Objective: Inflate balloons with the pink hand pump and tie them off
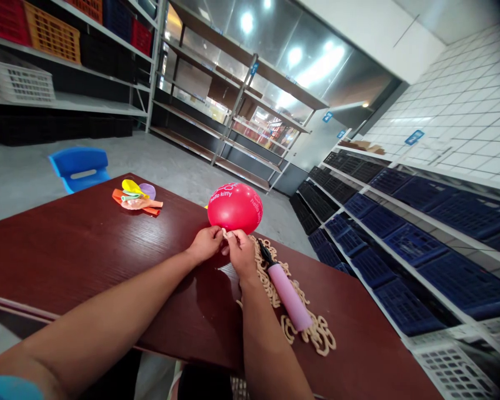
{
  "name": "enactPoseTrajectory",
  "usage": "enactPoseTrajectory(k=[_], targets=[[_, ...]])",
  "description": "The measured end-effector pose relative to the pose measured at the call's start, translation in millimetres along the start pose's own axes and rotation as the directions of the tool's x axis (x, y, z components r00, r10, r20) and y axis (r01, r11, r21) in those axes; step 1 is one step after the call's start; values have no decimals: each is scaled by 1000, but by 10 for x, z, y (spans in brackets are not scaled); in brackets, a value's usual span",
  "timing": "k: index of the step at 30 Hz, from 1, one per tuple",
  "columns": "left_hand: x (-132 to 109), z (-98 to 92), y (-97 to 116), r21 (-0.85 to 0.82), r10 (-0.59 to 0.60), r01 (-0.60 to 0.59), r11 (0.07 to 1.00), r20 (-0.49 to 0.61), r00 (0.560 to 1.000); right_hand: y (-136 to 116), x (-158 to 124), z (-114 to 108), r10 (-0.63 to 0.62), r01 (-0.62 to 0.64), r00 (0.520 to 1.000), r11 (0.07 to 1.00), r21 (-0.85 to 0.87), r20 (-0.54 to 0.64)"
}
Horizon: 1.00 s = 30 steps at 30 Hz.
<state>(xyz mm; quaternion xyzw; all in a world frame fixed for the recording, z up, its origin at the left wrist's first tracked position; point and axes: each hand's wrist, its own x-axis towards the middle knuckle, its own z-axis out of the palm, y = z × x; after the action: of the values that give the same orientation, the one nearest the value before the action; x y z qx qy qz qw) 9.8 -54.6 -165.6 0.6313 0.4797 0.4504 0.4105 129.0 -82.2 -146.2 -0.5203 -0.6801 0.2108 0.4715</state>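
The left hand [206, 244] and right hand [242, 256] hide the neck of the red balloon [234, 211]. A pink pump [290, 298] covers some tan rope [324, 333]. The near left edge cuts a blue sleeve [10, 388].

From head height, we look forward and down, at a tilt, over the nearby table [66, 250] toward shelving [287, 81].

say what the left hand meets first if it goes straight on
The left hand would probably meet the right hand first; the red Hello Kitty balloon is also very near, and depth is unclear.
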Motion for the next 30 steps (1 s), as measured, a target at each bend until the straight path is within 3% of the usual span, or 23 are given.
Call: enactPoseTrajectory(k=[4,13,19,23,26,28,30], targets=[[2,-9,6,44,19,-19,999,2,1000,30,2,32,156,-155,988,967,203,11],[-9,-2,-35,126,83,-81,989,-12,996,-11,16,61,144,-132,989,950,284,-21],[-10,3,-79,127,70,-73,989,24,997,-27,11,67,193,-196,980,928,317,43],[-15,27,-41,-34,13,-11,999,49,999,-42,7,77,182,-194,981,939,285,70],[-25,52,17,-274,-108,136,952,114,988,-22,3,77,162,-171,985,949,263,56],[-28,63,42,-385,-173,222,896,158,972,-1,-2,65,106,-111,994,978,175,38],[-25,67,43,-452,-195,256,854,179,964,14,-7,47,-32,32,999,999,14,-4]])
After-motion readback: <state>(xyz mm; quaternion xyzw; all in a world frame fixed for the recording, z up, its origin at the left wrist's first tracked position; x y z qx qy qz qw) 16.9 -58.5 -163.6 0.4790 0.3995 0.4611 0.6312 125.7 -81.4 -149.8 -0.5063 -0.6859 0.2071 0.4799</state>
